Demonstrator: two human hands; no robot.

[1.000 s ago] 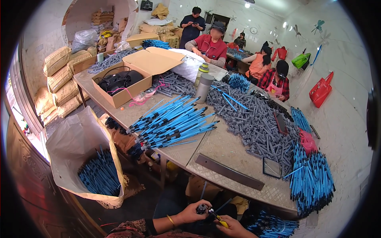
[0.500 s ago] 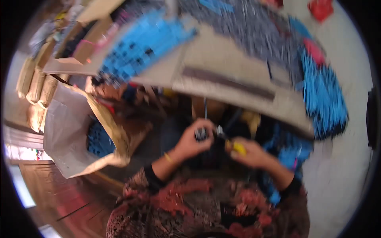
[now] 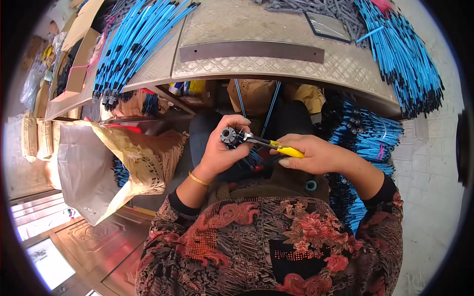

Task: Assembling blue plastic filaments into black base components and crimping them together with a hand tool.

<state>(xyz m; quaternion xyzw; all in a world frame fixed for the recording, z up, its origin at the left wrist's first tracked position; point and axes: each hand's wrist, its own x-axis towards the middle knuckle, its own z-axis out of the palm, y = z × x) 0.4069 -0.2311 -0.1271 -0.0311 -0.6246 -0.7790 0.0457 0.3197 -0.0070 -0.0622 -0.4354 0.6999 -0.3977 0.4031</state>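
Observation:
My left hand is closed around a dark grey, round slotted hub with a hole in its middle. Yellow-handled pliers lie in my right hand, its fingers wrapped round the grips. Their metal jaws reach the hub's side, beside my left fingertips; whether they grip anything there is too small to tell. Thin blue rods show beyond and below my hands, between my knees. I cannot tell whether they join the hub.
Bundles of blue rods lie on the patterned table, with a flat brown bar near its front edge. More blue rods hang over the right corner, others sit below. At left stands an opened paper sack.
The view has swung and sharpened, so the table now sits higher in the picture. My hands still hold the hub and the pliers, with the pliers' jaws at the hub.

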